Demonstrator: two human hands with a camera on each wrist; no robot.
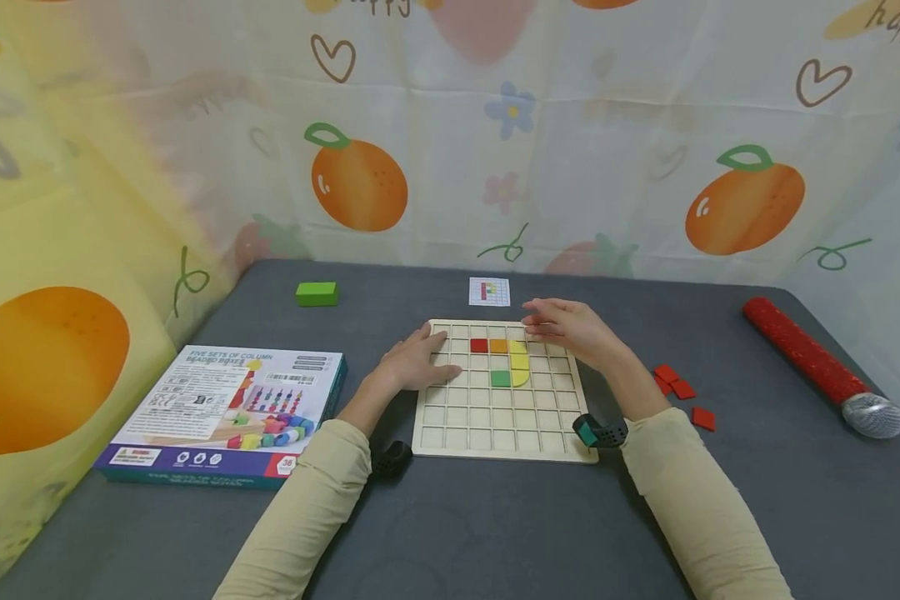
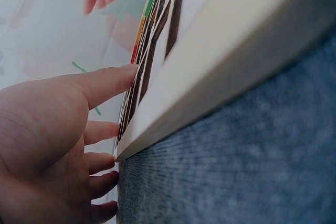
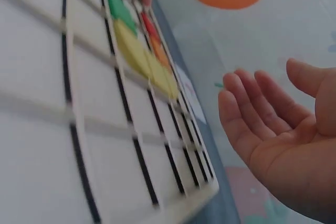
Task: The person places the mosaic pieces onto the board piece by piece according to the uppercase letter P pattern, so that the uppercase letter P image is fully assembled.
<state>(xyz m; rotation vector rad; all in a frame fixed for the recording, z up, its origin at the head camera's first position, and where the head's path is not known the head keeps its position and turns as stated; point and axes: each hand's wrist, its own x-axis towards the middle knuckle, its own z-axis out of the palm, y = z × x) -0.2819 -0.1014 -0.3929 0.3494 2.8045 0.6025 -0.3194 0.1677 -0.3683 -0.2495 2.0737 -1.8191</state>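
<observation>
A pale wooden grid board (image 1: 457,439) lies on the table. In it sit a red tile (image 1: 478,345), an orange tile (image 1: 498,346), several yellow tiles (image 1: 520,362) in a column, the lowest with a rounded corner, and a green tile (image 1: 500,379). My left hand (image 1: 412,360) rests at the board's left edge, thumb over the grid and fingers spread along the upper left corner. Above the upper right corner hovers my right hand (image 1: 570,327); the right wrist view shows its palm bare and its fingers (image 3: 236,114) loosely bent, apart from the board.
Behind the board lies a small pattern card (image 1: 490,292). A green block (image 1: 317,293) stands at the back left, with a printed box (image 1: 225,408) nearer me. Several red tiles (image 1: 675,383) lie right of the board, and a red microphone (image 1: 810,354) farther right.
</observation>
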